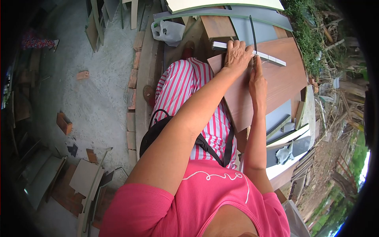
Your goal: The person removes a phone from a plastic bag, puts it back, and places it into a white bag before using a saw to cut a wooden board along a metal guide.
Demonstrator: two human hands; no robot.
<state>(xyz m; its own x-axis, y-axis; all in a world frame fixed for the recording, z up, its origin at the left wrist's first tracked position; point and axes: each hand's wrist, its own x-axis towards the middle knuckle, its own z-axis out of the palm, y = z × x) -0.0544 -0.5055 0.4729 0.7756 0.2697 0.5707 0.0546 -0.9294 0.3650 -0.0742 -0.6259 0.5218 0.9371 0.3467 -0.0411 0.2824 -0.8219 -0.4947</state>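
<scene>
A long narrow strip with a white top and dark sides [272, 59] lies across a brown wooden board [280, 83]. Thin lines divide its white face into sections. My left hand [237, 57] presses down on it with bent fingers, gripping it near its middle. Close beside, my right hand [258, 81] has its fingers closed around the near end of a thin, dark, blade-like strip [253, 31]. That blade stands across the white strip and points away from me. Its exact kind is hard to make out, and its gripped end is hidden by my fingers.
More boards [217, 27] lie under and beyond the brown one. A white plastic bag [168, 32] sits at the left. Bricks [132, 79] edge the concrete floor [98, 94], where offcuts lie scattered. Plants [302, 35] and debris line the right side.
</scene>
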